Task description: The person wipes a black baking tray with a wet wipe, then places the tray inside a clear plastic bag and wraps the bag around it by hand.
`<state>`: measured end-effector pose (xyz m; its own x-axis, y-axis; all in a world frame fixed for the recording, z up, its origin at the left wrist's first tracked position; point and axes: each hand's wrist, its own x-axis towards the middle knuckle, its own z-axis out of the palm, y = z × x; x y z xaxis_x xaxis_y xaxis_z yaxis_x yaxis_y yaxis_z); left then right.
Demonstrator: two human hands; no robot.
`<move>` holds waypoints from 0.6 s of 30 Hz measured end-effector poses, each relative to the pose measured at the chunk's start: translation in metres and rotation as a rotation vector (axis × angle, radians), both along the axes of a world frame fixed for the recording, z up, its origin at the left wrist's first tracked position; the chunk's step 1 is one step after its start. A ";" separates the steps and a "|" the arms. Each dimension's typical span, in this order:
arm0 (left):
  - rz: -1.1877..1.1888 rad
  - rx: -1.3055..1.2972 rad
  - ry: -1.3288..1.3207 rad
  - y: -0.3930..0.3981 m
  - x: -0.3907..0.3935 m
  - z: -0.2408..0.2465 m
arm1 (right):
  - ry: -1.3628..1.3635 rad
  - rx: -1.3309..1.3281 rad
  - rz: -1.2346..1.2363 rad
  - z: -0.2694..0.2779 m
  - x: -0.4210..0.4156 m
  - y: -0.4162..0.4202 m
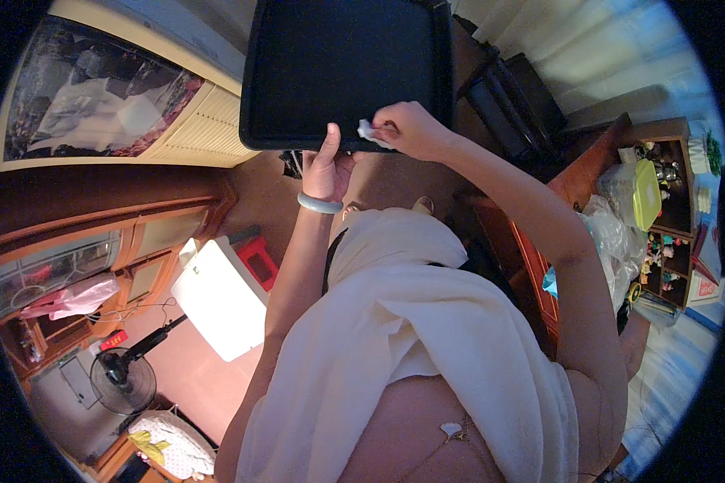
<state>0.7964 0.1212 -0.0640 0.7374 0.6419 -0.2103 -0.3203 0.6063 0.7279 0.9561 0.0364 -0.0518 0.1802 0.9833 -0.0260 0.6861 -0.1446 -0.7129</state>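
A large black rectangular panel with a raised rim and rounded corners, like a tray (344, 66), fills the top middle of the view. My left hand (329, 166), with a pale bangle (320, 203) at its wrist, grips the near edge, thumb over the rim and fingers underneath. Pinched in my right hand (414, 130) is a crumpled white tissue or cloth (371, 133). It lies at the near rim, right of my left thumb. The tray's far edge runs out of the picture.
On the left stands a cream cabinet (193, 130). Below it are a white box-like object (223, 296), a red stool (258, 264) and a black fan (121, 374). To the right, a wooden desk (538, 284) bears plastic bags (610, 241) and a yellow-lidded container (643, 196).
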 end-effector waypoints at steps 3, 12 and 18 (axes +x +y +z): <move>-0.091 0.002 0.030 0.008 -0.007 -0.007 | 0.146 0.133 0.025 0.010 -0.015 0.018; -0.058 -0.171 -0.052 0.010 -0.008 -0.005 | 0.077 0.300 0.151 0.034 -0.033 0.027; -0.005 -0.097 -0.083 0.018 -0.019 0.014 | -0.076 0.112 0.179 0.027 0.010 -0.019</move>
<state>0.7776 0.1387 -0.0504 0.7577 0.6181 -0.2094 -0.3742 0.6743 0.6366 0.9660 0.0178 -0.0245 0.0001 0.9958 0.0917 0.7462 0.0610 -0.6629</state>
